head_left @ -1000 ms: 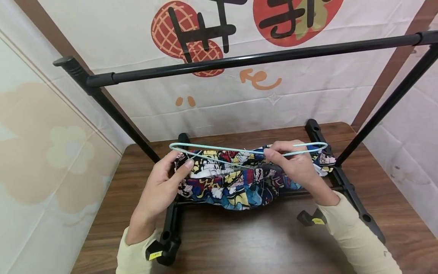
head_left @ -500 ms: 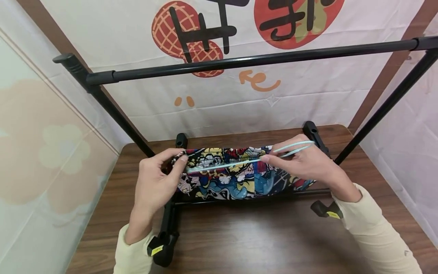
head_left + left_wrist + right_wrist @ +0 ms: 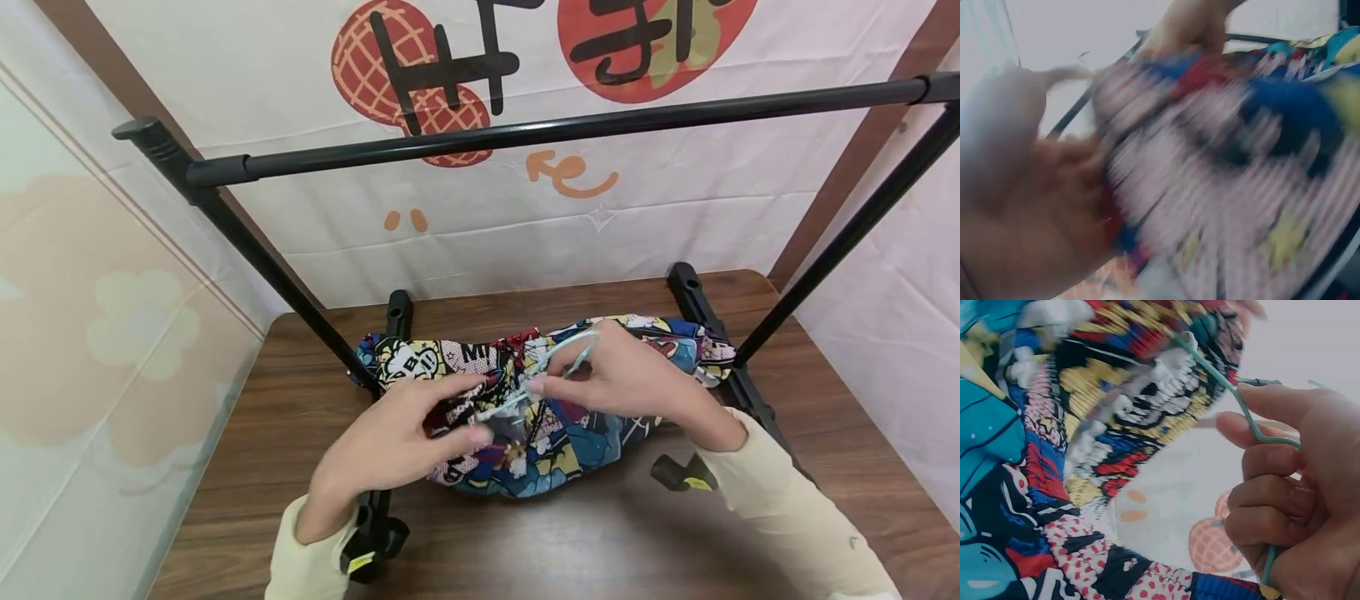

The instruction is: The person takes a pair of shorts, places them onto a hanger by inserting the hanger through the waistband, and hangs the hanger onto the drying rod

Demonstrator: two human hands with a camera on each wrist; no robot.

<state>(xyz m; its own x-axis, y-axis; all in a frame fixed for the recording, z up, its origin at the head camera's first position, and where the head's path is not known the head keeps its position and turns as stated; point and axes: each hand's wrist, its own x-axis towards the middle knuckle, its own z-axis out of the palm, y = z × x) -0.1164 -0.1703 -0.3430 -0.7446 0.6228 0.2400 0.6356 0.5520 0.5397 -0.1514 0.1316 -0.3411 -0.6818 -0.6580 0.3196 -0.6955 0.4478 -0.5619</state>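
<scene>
My right hand [image 3: 618, 375] grips a mint-green wire hanger [image 3: 1216, 375], its hook rising past my fingers. The hanger's other end reaches into the gathered opening of a cartoon-print garment with an elastic waistband [image 3: 1104, 440]. My left hand [image 3: 397, 433] holds the garment's left edge, thumb and forefinger spread around the bunched cloth near the hanger's end. Blurred in the left wrist view, the pink-striped fabric [image 3: 1210, 206] covers much of that hand's fingers. The rest of the garment [image 3: 577, 446] lies across the low part of a black rack.
The black clothes rack [image 3: 525, 133] spans the scene, its top bar above my hands and slanted posts [image 3: 262, 258] at both sides. Its feet stand on a brown wooden table [image 3: 570, 542]. A printed cloth backdrop [image 3: 487, 242] hangs close behind.
The hanger's far end has gone down from above the garment into its opening. My left hand has moved right, bunching the cloth toward the middle. My right hand has moved slightly left, still holding the hanger.
</scene>
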